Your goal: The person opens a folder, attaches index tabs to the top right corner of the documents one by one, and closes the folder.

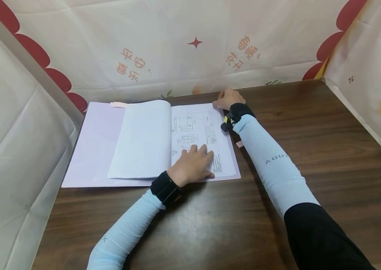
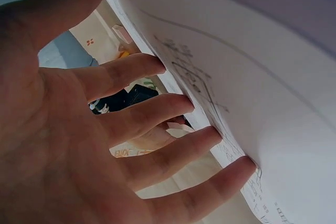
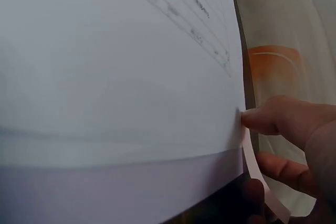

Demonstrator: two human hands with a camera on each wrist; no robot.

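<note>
White page [image 1: 198,126] lies under the spread left hand [image 1: 193,164], right hand [image 1: 229,99] pinching its far corner

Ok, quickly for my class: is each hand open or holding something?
Left hand: open, resting on the page.
Right hand: closed, pinching a pink strip by the page's far right corner.

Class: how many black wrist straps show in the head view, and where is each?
2: one strap circles the wrist of the left hand, which rests on the printed page; the other strap circles the wrist of the right hand, at the page's far right corner.
</note>
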